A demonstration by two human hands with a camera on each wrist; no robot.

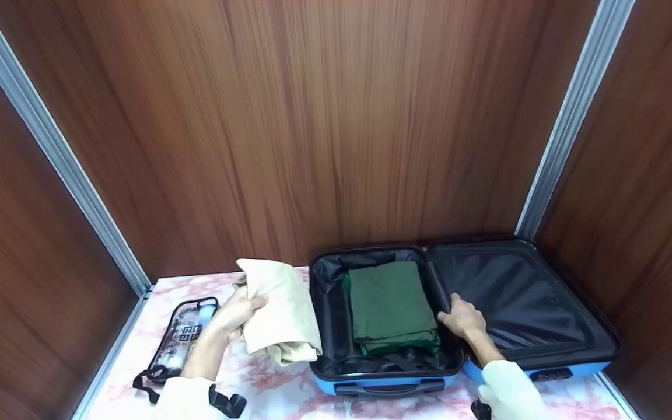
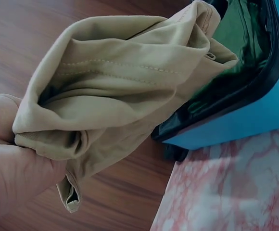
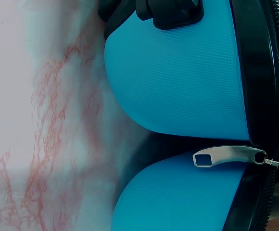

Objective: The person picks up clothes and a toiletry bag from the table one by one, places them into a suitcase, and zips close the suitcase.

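Note:
My left hand (image 1: 235, 310) grips a folded pair of beige trousers (image 1: 280, 306), held up left of the open suitcase (image 1: 395, 384). Up close in the left wrist view, the trousers (image 2: 115, 101) show loose folds and double stitching, with the thumb and fingers at one edge. A stack of folded green clothing (image 1: 394, 300) lies in the suitcase's left half. My right hand (image 1: 465, 318) grips the middle rim between the two halves. The right wrist view shows blue shell (image 3: 178, 77) and a metal zipper pull (image 3: 231, 155); the hand is mostly out of sight there.
A clear, black-edged pouch (image 1: 181, 338) with a strap lies on the marbled tabletop (image 1: 272, 391) to the left. The suitcase lid (image 1: 517, 297) lies open on the right. Wood-grain panels (image 1: 336, 128) stand behind and at both sides.

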